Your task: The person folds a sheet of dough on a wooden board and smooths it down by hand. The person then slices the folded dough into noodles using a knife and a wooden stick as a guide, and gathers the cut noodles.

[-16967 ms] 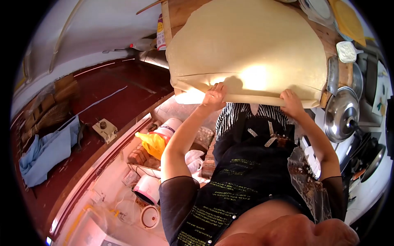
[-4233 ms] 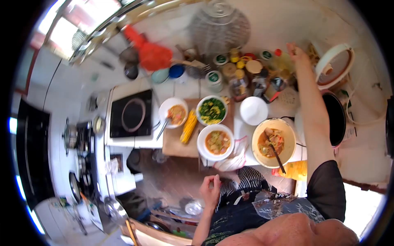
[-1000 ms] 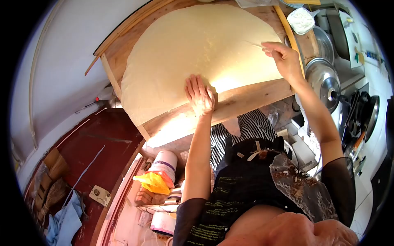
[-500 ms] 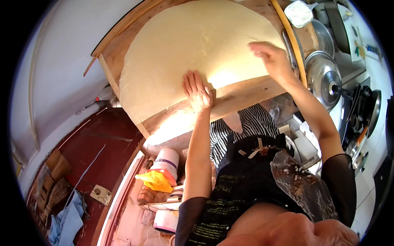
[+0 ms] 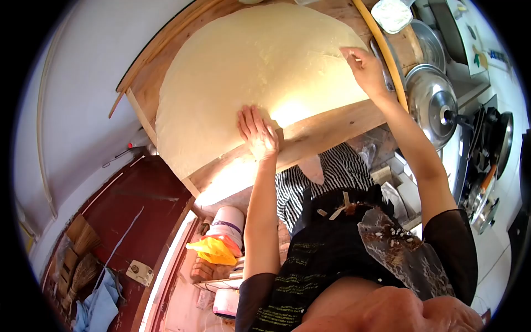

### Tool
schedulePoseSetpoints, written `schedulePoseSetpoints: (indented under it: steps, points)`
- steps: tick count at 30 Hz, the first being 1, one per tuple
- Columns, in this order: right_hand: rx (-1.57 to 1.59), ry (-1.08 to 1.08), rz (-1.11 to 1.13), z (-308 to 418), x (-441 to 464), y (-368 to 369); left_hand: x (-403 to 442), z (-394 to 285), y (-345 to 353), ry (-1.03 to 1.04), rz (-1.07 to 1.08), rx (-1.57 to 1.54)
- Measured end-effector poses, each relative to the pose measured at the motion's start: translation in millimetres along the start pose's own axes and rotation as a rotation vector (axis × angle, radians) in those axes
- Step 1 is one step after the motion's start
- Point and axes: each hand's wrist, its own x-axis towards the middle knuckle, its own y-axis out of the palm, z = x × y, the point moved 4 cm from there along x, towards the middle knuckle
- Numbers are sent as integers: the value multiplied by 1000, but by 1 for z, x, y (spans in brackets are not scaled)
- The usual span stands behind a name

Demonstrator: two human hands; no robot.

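We see 2 hands at work over the dough (image 5: 243, 61), which lies beneath and beyond both. Left hand (image 5: 258, 133): flat, fingers stretched out, gripping nothing, at the dough's near edge. Right hand (image 5: 365, 69): over the dough's right part, fingers partly curled toward the thumb; we cannot tell whether they pinch anything. Bare board (image 5: 332, 127) shows between the hands on the near side. Just right of the right hand we note 1 stick (image 5: 387, 55); farther right, a lid (image 5: 428, 97).
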Motion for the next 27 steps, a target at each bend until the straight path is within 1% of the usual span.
schedulePoseSetpoints:
  steps: [1,2,3,4,5,6,7,8,9,10,12,13,15,16,18,19,21,22,24,25,27]
  points:
    - [-43,74,-6,-15,-1,0,1,-1,3,5,-1,-1]
    - [-86,148,-13,-27,1,-1,3,-7,2,68,-55,-65]
    - [-89,148,-13,-36,10,-2,4,-14,4,125,-106,-131]
    - [-180,43,-39,-42,23,-4,9,-30,13,223,-129,-203]
    - [-270,-63,-64,-48,36,-4,18,-58,3,228,-26,-207]
    - [-258,-105,-79,-55,49,-4,22,-81,11,264,4,-258]
    - [-261,-105,-78,-65,64,-3,23,-99,26,331,-43,-318]
    - [-303,-155,-71,-71,78,1,26,-118,29,354,-57,-395]
    - [-346,-205,-63,-71,86,5,31,-132,29,347,-22,-415]
    - [-347,-206,-62,-73,92,8,37,-143,28,343,-10,-427]
    - [-428,-100,53,-70,104,15,49,-156,31,337,7,-440]
    - [-427,-97,55,-67,107,16,55,-162,34,332,1,-426]
    - [-463,79,133,-76,113,17,62,-167,38,326,0,-413]
    - [-462,82,135,-77,115,16,65,-169,40,317,3,-395]
    - [-395,200,207,-82,116,15,68,-173,43,306,10,-377]
    - [-395,204,209,-82,118,12,69,-175,44,292,25,-361]
    - [-597,309,451,-67,117,12,71,-176,48,277,40,-341]
    - [-595,310,454,-69,114,13,72,-177,51,264,44,-324]
    - [-589,-126,203,-60,110,15,72,-177,53,251,50,-305]
    - [-586,-125,204,-65,106,19,71,-177,52,257,17,-301]
    - [-665,-196,25,-65,98,19,69,-175,50,262,-13,-295]
